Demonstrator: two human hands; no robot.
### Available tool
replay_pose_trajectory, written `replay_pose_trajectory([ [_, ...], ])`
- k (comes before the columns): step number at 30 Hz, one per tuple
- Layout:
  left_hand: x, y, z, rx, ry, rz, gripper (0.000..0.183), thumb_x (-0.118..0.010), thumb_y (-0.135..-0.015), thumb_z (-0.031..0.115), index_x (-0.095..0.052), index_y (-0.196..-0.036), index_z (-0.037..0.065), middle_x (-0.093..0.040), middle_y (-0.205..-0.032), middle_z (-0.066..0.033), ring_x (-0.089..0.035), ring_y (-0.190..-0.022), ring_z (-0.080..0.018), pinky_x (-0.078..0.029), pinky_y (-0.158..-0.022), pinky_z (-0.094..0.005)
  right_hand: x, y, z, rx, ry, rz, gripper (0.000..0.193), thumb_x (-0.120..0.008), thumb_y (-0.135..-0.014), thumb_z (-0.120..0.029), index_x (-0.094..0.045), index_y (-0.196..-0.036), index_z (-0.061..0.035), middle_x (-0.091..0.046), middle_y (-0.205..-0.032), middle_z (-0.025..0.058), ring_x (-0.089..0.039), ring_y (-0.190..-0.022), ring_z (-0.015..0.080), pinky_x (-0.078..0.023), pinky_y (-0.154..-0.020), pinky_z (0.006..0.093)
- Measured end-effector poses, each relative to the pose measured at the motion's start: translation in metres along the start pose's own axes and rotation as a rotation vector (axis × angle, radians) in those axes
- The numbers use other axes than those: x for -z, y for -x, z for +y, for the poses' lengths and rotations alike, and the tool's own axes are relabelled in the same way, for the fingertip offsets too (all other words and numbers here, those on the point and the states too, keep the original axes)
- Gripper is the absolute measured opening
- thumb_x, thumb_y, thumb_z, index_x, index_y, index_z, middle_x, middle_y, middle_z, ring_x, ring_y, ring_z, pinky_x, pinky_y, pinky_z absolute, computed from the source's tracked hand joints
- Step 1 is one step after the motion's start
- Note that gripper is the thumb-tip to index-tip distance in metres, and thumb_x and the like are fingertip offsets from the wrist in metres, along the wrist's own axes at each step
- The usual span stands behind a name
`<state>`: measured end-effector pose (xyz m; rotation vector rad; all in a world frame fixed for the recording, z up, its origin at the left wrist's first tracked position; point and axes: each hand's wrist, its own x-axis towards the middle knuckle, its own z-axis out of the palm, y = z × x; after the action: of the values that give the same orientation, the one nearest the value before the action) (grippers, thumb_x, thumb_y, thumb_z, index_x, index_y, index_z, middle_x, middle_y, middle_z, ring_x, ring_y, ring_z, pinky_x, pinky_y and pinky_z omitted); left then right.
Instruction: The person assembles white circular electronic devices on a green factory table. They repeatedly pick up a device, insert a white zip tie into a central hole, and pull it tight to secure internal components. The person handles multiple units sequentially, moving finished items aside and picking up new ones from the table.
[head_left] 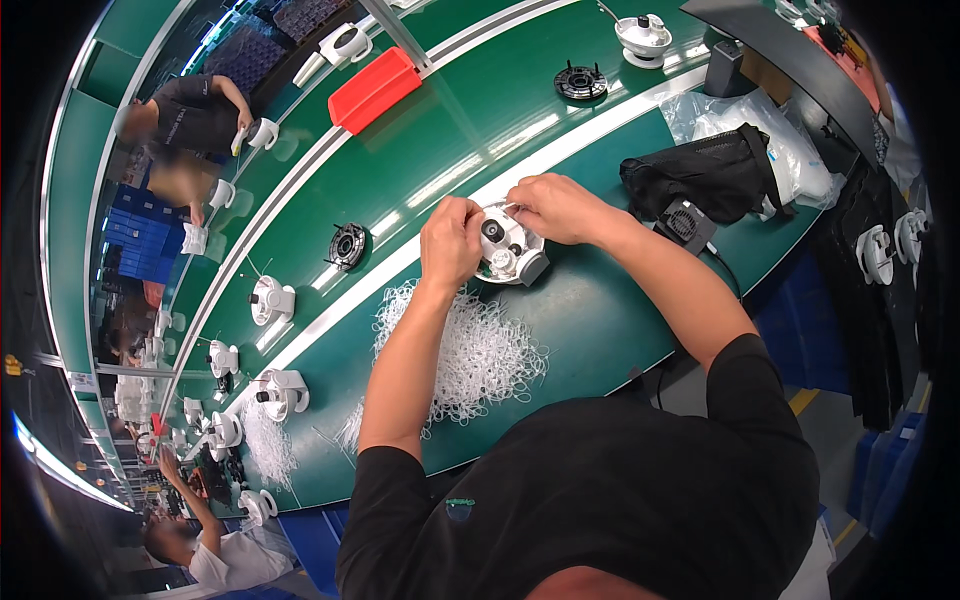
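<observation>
A white round appliance housing [506, 262] with black and white round parts inside stands on the green bench in front of me. At its left edge my left hand [452, 243] is closed, its fingertips curled in at the rim. My right hand [557, 208] is pinched at the far right rim, where a thin white strip shows by the fingertips. What either hand grips is too small and covered to make out. A heap of thin white plastic loops, like cable ties [490, 355], lies near the housing, partly behind my left forearm.
Beyond a white rail, a green conveyor carries black round parts [347, 246] and white housings [271, 300]. A red bin [375, 90] stands beyond it. At right lie a black bag [700, 172], a small fan-like device [686, 224] and clear plastic bags [805, 165]. Other people work at left.
</observation>
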<state>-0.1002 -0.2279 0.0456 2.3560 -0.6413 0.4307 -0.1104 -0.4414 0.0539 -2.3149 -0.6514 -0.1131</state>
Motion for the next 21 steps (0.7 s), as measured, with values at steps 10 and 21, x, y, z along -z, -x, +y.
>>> replay_pose_trajectory([
  [10,-0.007,-0.001,-0.004,-0.034,-0.056,0.005,0.007,-0.068,-0.084,0.004,-0.062,-0.086,0.0,-0.064,-0.084,-0.0157,-0.063,-0.075,-0.0337,-0.05,-0.069,-0.0404,0.007,-0.009,0.003,0.011,0.069,-0.16,0.014,-0.064,-0.088,-0.013,-0.066,-0.092,0.0002,-0.066,-0.094,0.018,-0.064,-0.09,0.0395,-0.051,-0.078,0.0463],
  [21,0.02,0.004,-0.038,0.631,0.555,-0.557,0.034,-0.059,-0.1,0.029,-0.063,-0.102,-0.005,-0.068,-0.085,-0.01,-0.063,-0.061,-0.0139,-0.052,-0.048,-0.0279,-0.029,0.008,0.058,-0.349,-0.679,0.53,0.038,-0.057,-0.1,-0.032,-0.06,-0.125,-0.0028,-0.064,-0.091,0.0062,-0.055,-0.076,0.0116,-0.048,-0.071,0.0284],
])
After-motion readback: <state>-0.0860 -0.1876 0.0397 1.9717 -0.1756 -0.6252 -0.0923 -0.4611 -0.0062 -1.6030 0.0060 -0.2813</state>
